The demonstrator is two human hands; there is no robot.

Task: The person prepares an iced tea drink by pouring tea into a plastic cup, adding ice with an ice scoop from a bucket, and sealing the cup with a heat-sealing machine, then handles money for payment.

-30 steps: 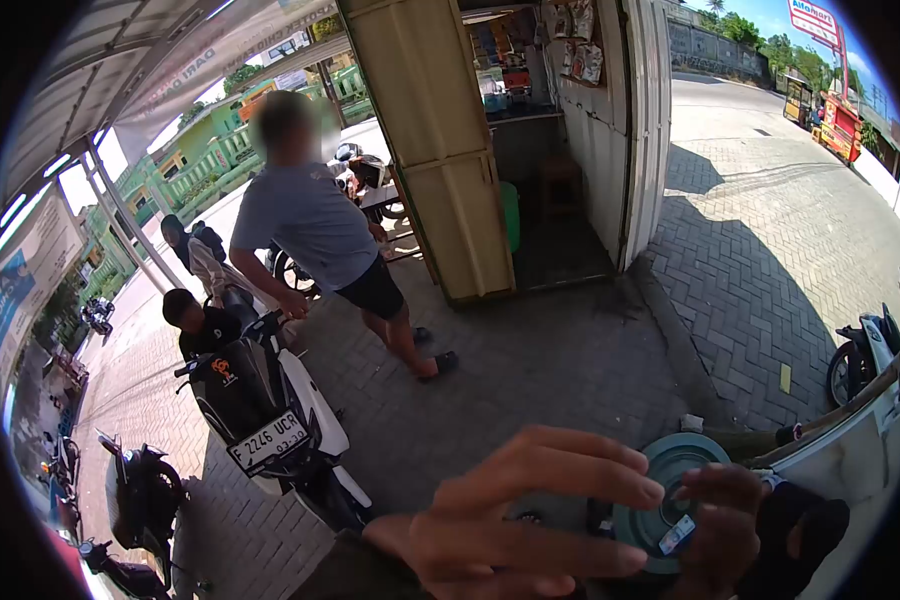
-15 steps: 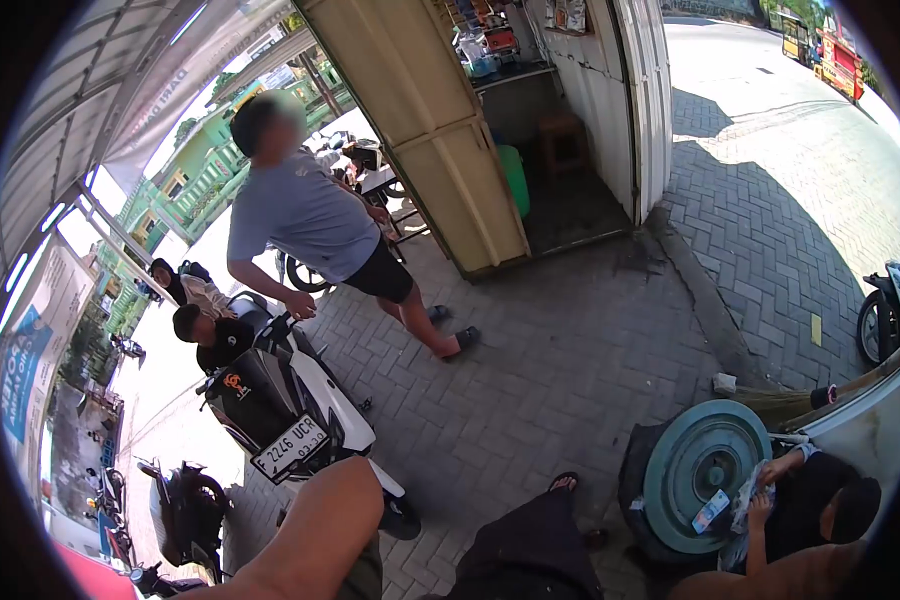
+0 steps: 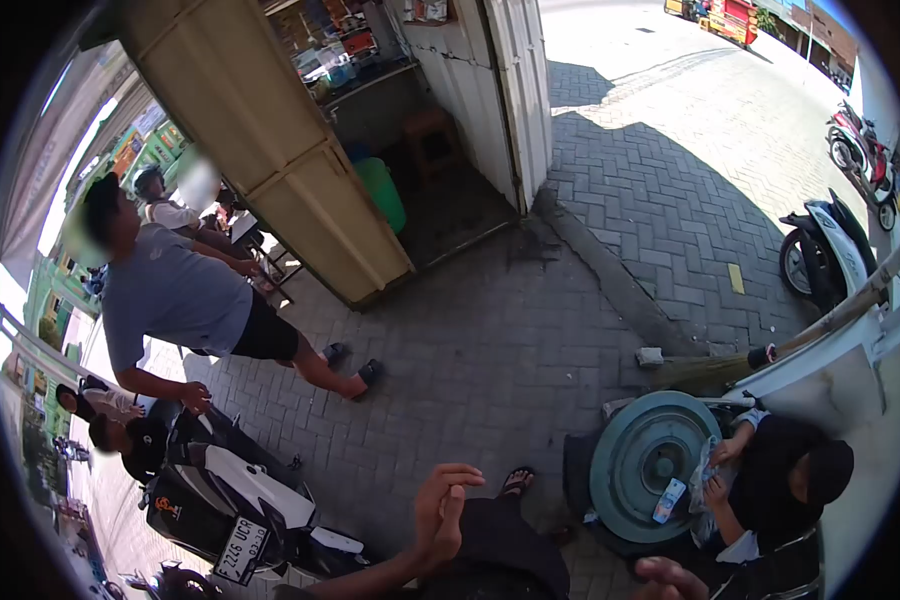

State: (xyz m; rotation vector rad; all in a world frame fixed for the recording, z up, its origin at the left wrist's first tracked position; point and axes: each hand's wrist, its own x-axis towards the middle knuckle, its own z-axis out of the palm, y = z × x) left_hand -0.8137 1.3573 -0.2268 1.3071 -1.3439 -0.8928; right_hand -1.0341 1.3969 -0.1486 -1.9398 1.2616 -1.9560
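My left hand [image 3: 443, 512] is raised over my dark-trousered knee [image 3: 505, 545], fingers stretched out and empty. Only a small part of my right hand [image 3: 668, 579] shows at the bottom edge, and its grip is hidden. To the right stands a teal round disc [image 3: 638, 462] with a small blue-and-white packet [image 3: 669, 500] lying on it. A seated person in black [image 3: 788, 478] leans over the disc and holds a cloth [image 3: 703, 468] against its rim. My sandalled foot [image 3: 515, 483] rests on the paving just left of the disc.
A person in a grey shirt [image 3: 175, 295] stands at the left with a hand on a white-and-black scooter [image 3: 225, 500]. Behind are a beige kiosk door [image 3: 270, 160], a kerb [image 3: 610, 280], a broom [image 3: 720, 368] and parked motorbikes [image 3: 828, 250].
The view has swung down and to the right. My hands, which were spread in front of the disc a second ago, have drawn back; the left one now hovers over my knee.
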